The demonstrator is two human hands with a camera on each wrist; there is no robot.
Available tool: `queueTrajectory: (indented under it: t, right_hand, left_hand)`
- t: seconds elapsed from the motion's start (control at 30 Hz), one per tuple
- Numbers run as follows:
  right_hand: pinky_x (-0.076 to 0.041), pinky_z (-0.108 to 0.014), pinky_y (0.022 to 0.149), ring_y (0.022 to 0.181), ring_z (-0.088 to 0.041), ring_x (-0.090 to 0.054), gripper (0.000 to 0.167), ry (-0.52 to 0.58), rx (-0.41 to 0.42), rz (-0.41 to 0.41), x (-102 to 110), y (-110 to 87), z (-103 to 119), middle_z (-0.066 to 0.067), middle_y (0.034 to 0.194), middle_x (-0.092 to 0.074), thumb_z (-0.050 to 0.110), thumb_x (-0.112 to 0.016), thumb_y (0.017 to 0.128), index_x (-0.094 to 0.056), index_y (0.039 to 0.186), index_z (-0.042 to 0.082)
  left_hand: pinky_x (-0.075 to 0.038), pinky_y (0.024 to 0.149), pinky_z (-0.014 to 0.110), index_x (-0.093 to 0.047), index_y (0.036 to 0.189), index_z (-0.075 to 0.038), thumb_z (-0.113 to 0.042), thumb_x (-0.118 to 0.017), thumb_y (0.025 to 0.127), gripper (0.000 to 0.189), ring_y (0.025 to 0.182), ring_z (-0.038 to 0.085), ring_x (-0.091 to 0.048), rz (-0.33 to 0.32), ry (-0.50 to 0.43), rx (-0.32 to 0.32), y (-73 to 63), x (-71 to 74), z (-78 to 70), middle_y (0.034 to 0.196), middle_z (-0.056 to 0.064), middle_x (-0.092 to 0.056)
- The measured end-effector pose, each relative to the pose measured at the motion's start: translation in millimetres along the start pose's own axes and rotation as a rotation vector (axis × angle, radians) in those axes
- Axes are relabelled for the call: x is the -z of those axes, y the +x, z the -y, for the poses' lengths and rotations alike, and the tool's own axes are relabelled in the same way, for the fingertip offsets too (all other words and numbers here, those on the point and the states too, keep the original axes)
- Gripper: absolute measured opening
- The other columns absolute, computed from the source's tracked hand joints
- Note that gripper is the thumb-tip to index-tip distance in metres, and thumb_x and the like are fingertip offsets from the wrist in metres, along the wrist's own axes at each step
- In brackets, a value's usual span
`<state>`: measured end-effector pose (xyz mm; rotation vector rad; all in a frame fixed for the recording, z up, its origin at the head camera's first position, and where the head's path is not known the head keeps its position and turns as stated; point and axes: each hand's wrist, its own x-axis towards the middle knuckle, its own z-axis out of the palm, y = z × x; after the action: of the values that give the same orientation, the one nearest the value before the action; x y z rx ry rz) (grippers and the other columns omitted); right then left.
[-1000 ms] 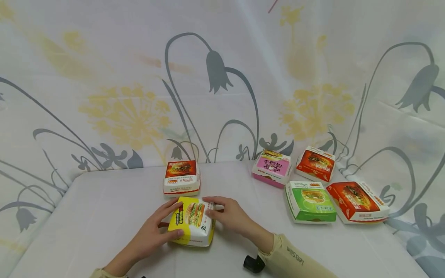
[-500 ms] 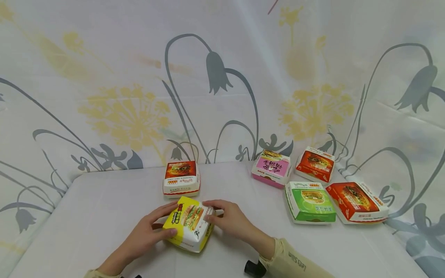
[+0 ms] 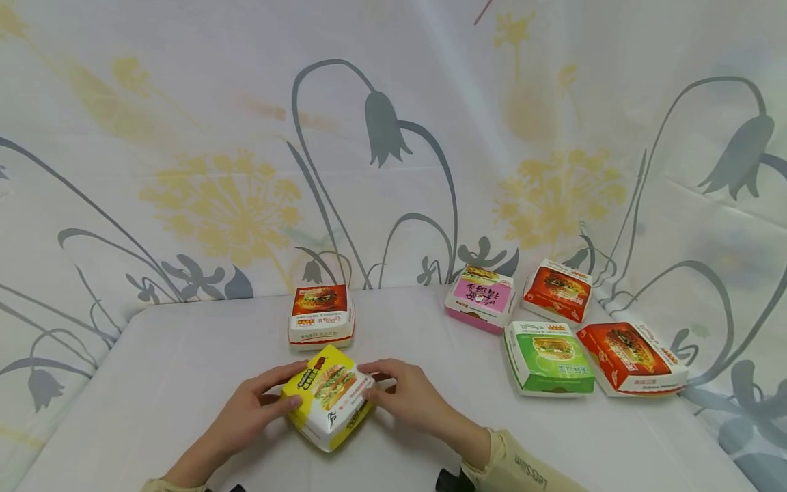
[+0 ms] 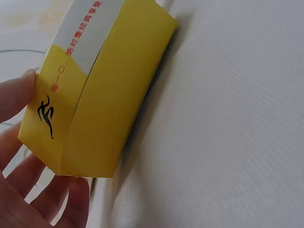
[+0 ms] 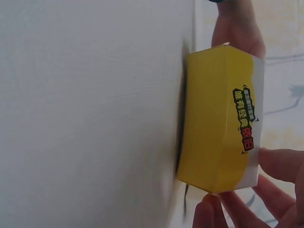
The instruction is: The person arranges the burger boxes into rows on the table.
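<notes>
A yellow-and-white burger box (image 3: pixel 332 396) with a sandwich picture on its lid sits turned cornerwise near the front of the table. Its left corner is pinched by my left hand (image 3: pixel 246 412), the thumb on the lid's edge. On the opposite corner my right hand (image 3: pixel 418 400) grips it the same way. In the left wrist view the box's plain yellow side (image 4: pixel 111 90) faces the camera, with fingertips (image 4: pixel 78 199) curled at its near end. The right wrist view shows the box's yellow wall (image 5: pixel 204 118) close over the white cloth.
Right behind stands a red-and-white burger box (image 3: pixel 321 316). To the right are a pink box (image 3: pixel 481 297), a small red box (image 3: pixel 558 289), a green box (image 3: pixel 549 357) and a larger red box (image 3: pixel 633 357). A flower-printed curtain (image 3: pixel 393 205) hangs behind the table.
Between both hands the yellow-and-white burger box has turned clockwise and shifted slightly left. My left hand has moved a little left with it. The other boxes have stayed put.
</notes>
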<state>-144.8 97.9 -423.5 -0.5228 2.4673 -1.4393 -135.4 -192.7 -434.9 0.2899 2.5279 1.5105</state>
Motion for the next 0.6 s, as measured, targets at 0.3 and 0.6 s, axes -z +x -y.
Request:
queueTrajectory:
  t: [0.3,0.6]
  right_hand:
    - [-0.053,-0.027,0.084,0.110,-0.016,-0.061,0.034,-0.022,0.038,0.018,-1.6,-10.9,5.2,0.006,0.125,-0.065,0.018,-0.069,0.093,-0.069,0.127,0.020]
    - [-0.052,-0.026,0.083,0.105,-0.010,-0.059,0.031,-0.037,0.046,0.049,-4.0,-17.9,9.7,0.010,0.120,-0.066,0.020,-0.069,0.093,-0.070,0.124,0.023]
  left_hand:
    - [-0.047,0.099,0.049,-0.062,0.137,-0.015,-0.027,-0.067,0.096,0.043,0.135,0.035,-0.044,-0.037,-0.036,0.018,-0.7,4.2,-0.9,0.143,0.009,-0.055]
    - [-0.047,0.099,0.038,-0.050,0.147,-0.015,-0.029,-0.073,0.091,0.063,0.130,0.031,-0.046,0.014,-0.021,0.012,2.3,3.1,-0.6,0.151,0.015,-0.044]
